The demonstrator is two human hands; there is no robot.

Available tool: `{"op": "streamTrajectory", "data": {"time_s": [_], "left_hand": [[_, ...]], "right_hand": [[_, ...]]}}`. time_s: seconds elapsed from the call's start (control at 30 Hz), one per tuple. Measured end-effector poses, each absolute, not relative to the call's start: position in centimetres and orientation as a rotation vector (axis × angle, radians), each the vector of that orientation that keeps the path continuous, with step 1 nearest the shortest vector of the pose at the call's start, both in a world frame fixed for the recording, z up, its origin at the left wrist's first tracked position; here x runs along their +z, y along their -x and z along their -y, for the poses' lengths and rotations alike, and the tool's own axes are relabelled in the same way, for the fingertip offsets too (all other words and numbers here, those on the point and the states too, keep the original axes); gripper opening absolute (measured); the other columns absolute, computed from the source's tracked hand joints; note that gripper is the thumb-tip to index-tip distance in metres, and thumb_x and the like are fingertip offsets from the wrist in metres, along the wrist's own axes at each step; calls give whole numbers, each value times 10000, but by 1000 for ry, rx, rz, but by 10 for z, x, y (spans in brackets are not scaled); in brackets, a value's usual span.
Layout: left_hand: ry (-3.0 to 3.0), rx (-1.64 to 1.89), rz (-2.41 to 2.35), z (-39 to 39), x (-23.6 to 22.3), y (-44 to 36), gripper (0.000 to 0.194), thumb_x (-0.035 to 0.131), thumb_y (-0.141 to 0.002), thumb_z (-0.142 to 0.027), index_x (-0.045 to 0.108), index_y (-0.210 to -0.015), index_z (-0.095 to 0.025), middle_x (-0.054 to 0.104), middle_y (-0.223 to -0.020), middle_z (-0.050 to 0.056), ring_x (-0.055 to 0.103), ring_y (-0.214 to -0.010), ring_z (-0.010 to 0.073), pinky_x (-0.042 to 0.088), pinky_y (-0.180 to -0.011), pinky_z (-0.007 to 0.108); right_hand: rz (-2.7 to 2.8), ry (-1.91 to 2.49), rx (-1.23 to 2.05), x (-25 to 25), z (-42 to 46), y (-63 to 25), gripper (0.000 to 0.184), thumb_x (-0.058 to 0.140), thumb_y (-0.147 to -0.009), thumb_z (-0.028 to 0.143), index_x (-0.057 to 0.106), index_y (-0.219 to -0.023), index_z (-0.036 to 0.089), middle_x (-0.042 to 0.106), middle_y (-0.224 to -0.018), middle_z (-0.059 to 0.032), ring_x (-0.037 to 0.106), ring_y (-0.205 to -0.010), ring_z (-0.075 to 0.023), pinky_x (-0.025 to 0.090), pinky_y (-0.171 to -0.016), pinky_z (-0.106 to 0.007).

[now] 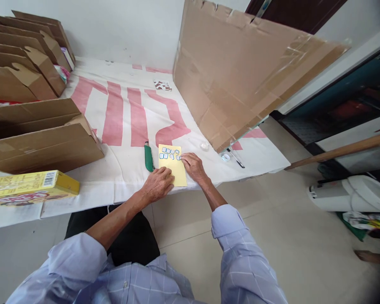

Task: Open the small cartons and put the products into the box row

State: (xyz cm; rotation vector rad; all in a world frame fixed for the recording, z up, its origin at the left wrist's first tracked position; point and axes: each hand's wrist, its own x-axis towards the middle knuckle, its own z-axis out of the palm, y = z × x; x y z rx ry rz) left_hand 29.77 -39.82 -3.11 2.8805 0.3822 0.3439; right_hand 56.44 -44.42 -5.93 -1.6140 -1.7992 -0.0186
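Note:
A yellow sheet (178,176) lies near the table's front edge. Two rows of small white pieces with blue outlines (166,156) cover its upper part. My left hand (158,184), fingers curled, holds the sheet down at its lower left. My right hand (193,166) is at the sheet's right edge, closed in a pinch, its fingertips on the last small piece (178,158) of the lower row. A green utility knife (148,157) lies just left of the sheet, close to my left hand.
Several open cardboard boxes (44,143) line the left side, with a yellow printed box (63,184) in front. A large cardboard panel (228,76) stands at right. Near its foot lie a pen (236,158), a tape roll (225,157) and a crumpled white bit (204,146).

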Motion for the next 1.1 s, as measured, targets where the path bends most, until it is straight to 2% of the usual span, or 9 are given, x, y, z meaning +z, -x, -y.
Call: {"op": "streamTrajectory", "data": {"time_s": [0.2, 0.3, 0.43, 0.53, 0.7, 0.87, 1.1], "left_hand": [[-2879, 297, -392, 394, -27, -302, 233, 579, -1100, -365, 715, -1094, -176, 687, -1220, 140, 615, -1107, 310, 480, -911, 458], [-2886, 284, -412, 385, -23, -316, 207, 578, -1088, -309, 729, -1073, -167, 703, -1244, 151, 642, -1068, 308, 474, -907, 475], [-2922, 272, -465, 372, -18, -343, 204, 543, -1050, -191, 741, -1092, -166, 657, -1501, 158, 655, -1131, 327, 476, -890, 485], [-2943, 224, -423, 366, -16, -356, 228, 536, -1025, -172, 740, -1126, -172, 574, -1649, 131, 661, -1136, 328, 486, -872, 486], [-2911, 234, -364, 361, -20, -358, 251, 592, -1000, -213, 726, -1209, -175, 640, -1531, 167, 644, -1161, 350, 494, -925, 515], [-2901, 263, -344, 363, -24, -357, 212, 586, -996, -194, 723, -1156, -172, 688, -1368, 175, 625, -1140, 354, 485, -933, 523], [-2944, 225, -341, 365, -22, -356, 208, 548, -1012, -221, 705, -1132, -158, 699, -1358, 177, 622, -1126, 355, 476, -885, 513]], "right_hand": [[1793, 1597, 6, -58, 444, -564, 282, 548, -1112, 311, 817, -1048, 258, 833, -1132, -114, 741, -1064, -295, 604, -996, -502], [1759, 1610, 13, -58, 444, -563, 280, 549, -1112, 329, 815, -1053, 262, 832, -1119, -112, 740, -1063, -298, 603, -1000, -502], [1727, 1639, 4, -57, 445, -562, 280, 542, -1115, 348, 799, -1042, 266, 827, -1058, -101, 736, -1017, -283, 600, -974, -462], [1683, 1648, 18, -55, 447, -562, 281, 541, -1115, 364, 786, -1024, 260, 821, -1039, -102, 736, -1001, -274, 596, -948, -430], [1545, 1655, 90, -53, 449, -561, 274, 553, -1106, 396, 778, -1058, 246, 821, -1078, -97, 748, -980, -254, 596, -953, -398], [1483, 1633, 72, -54, 448, -561, 292, 568, -1088, 434, 778, -1033, 239, 820, -1069, -102, 753, -993, -264, 604, -950, -407], [1569, 1619, 37, -53, 448, -559, 298, 528, -1113, 409, 778, -1062, 257, 818, -1098, -103, 758, -1034, -261, 618, -982, -408]]}}
